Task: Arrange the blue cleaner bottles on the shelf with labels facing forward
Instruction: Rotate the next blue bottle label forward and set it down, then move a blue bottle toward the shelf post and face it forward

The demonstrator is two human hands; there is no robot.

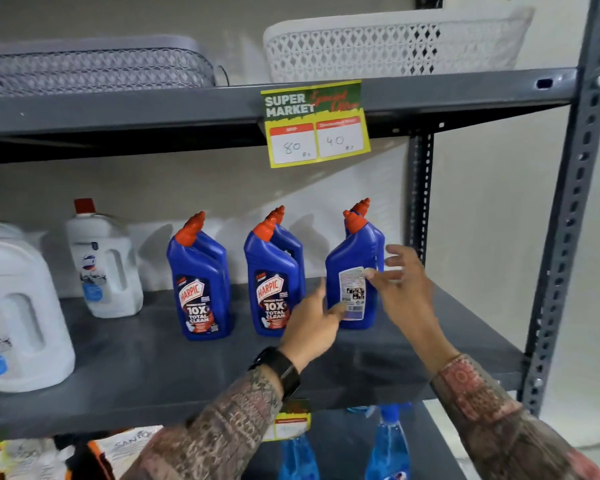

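Patterned sleeves fill the bottom of the view, and from them both hands reach up and forward to the rightmost blue bottle (355, 271) on the middle shelf (153, 386). That bottle stands upright, its long axis vertical, with its back label turned to the front; the red cap leans toward the left. The left hand (314, 322) comes at it from the lower left, thumb touching the bottle's lower front near the label's bottom edge, fingers loosely spread. The right hand (400, 282) is at its right side, fingertips on the edge of the label, the other fingers splayed open behind. Neither hand is closed around the bottle; they bracket it, one each side, and the right sits a little higher. Turning it about its upright axis looks like the step in hand, and either hand is close enough to start the twist.

Three blue bottles stand in the front row: two to the left, the left bottle (201, 282) and the middle bottle (274, 278), show their front labels. Behind each front bottle a second cap or shoulder shows, so probably six in all, though the back ones are mostly hidden. Two white jugs (108, 265) stand further left. A price tag (317, 124) hangs from the shelf above.
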